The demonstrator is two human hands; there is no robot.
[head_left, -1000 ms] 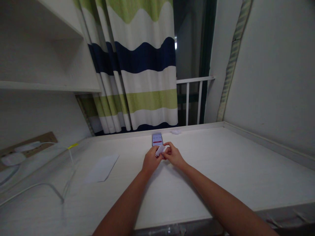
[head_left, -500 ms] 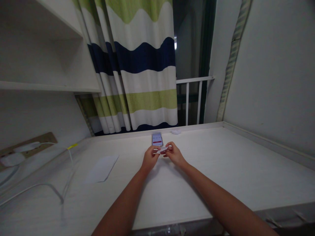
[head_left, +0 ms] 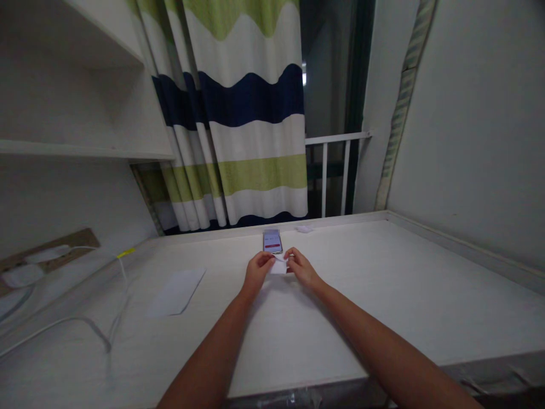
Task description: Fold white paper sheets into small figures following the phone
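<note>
A small folded piece of white paper (head_left: pixel 279 266) is held between my two hands, just above the white tabletop (head_left: pixel 298 335). My left hand (head_left: pixel 258 269) pinches its left edge, thumb on the near side. On the opposite edge, the fingers of my right hand (head_left: pixel 301 267) grip the paper near its upper right corner. Directly beyond the hands lies a phone (head_left: pixel 272 241) with its screen lit, showing a red bar. Exact folds in the paper are too small to make out.
White sheets (head_left: pixel 177 292) lie on the left. A small folded white paper piece (head_left: pixel 304 229) rests by the back ledge. At far left are a power strip (head_left: pixel 51 255) and a white cable (head_left: pixel 80 319). A striped curtain (head_left: pixel 255 136) hangs behind, beside a white railing (head_left: pixel 336 139).
The paper between my hands has tilted, so its broad face now shows where a narrow sliver showed before. Both hands have shifted only slightly. The phone and sheets stay put.
</note>
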